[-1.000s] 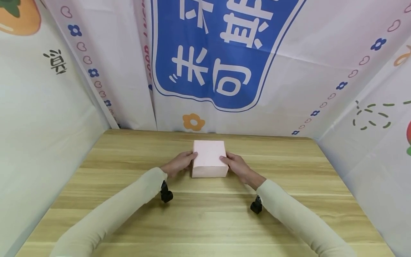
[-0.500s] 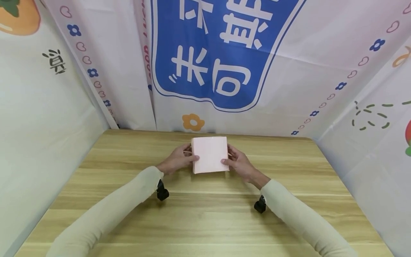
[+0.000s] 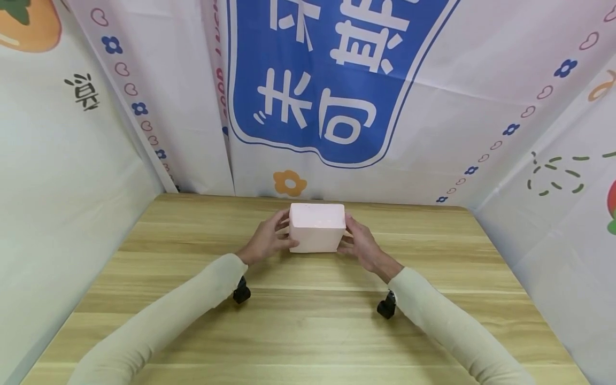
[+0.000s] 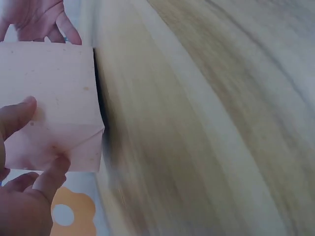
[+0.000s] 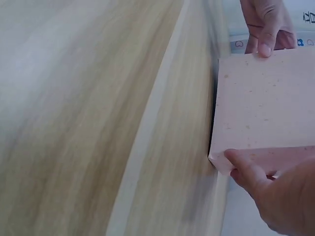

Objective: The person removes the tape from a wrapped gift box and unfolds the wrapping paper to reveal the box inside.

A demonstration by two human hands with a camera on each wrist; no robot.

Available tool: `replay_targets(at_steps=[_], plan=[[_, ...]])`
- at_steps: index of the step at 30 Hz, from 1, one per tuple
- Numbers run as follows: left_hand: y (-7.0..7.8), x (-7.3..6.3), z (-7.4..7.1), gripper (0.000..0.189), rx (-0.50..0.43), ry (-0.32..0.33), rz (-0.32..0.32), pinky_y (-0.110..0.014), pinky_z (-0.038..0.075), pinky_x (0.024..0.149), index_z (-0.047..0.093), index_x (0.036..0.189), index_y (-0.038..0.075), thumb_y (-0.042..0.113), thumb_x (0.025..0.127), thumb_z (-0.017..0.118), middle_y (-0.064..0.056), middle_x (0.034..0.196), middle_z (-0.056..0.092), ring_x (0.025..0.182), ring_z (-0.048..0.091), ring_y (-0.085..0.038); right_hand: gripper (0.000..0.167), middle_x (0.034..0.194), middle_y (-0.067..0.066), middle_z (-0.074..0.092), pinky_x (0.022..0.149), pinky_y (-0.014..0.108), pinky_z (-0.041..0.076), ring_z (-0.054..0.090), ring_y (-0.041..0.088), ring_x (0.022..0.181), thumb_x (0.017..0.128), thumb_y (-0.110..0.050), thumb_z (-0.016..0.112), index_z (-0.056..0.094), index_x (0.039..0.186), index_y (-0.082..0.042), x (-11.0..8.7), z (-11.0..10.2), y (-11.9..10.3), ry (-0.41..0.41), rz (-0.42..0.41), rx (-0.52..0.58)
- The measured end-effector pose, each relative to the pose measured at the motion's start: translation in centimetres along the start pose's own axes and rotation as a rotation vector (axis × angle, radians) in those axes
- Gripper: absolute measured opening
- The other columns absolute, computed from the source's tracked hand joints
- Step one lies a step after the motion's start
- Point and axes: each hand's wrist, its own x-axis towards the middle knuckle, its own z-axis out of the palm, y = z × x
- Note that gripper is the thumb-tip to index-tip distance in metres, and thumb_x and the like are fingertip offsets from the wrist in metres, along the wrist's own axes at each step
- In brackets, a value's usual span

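Both your left hand [image 3: 266, 241] and right hand [image 3: 364, 247] hold the pink box [image 3: 316, 229] at opposite sides, grip half-curled, apparently orienting it; next, keep pressure even.

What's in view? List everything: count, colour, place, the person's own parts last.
Table: one, light wood, foreground
Pink box: one, pale pink, near the table's far edge
Cloth backdrop: count unclear, white, behind and beside the table
Blue panel: one, blue, white-lettered, back cloth
Orange flower: one, orange, below the panel
Fruit print: one, orange, upper left
Small flowers: several, blue, corner strips
Heart outlines: several, pink, same strips
Other prints: several, mixed colours, across the cloth
Wrist cameras: two, black, one per wrist
Sleeves: two, cream, both arms
Left hand: one, bare, holding the box's left side
Right hand: one, bare, holding its right side
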Motion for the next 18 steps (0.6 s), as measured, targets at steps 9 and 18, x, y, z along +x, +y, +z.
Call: replay_targets(at_steps=[9, 18], plan=[[0.8, 0.2, -0.6, 0.069, -0.261, -0.034, -0.156, -0.049, 0.037, 0.114, 0.025, 0.156, 0.009, 0.054, 0.104, 0.032, -0.010, 0.163, 0.024, 0.149, 0.027, -0.032, 0.063, 0.167, 0.007, 0.009, 0.109, 0.060, 0.039, 0.028, 0.046, 0.145, 0.103, -0.045, 0.045, 0.022, 0.158, -0.025, -0.3, -0.1, 0.0, -0.022, -0.055, -0.002], [2.2, 0.3, -0.5, 0.067, -0.318, -0.080, -0.328, -0.053, 0.031, 0.117, 0.032, 0.153, 0.008, 0.054, 0.105, 0.026, -0.015, 0.158, 0.034, 0.146, 0.033, -0.036, 0.066, 0.165, 0.011, 0.013, 0.115, 0.062, 0.028, 0.028, 0.044, 0.144, 0.104, -0.026, 0.047, 0.011, 0.160, -0.023, -0.7, -1.0, 0.6, -0.218, -0.160, -0.003]])
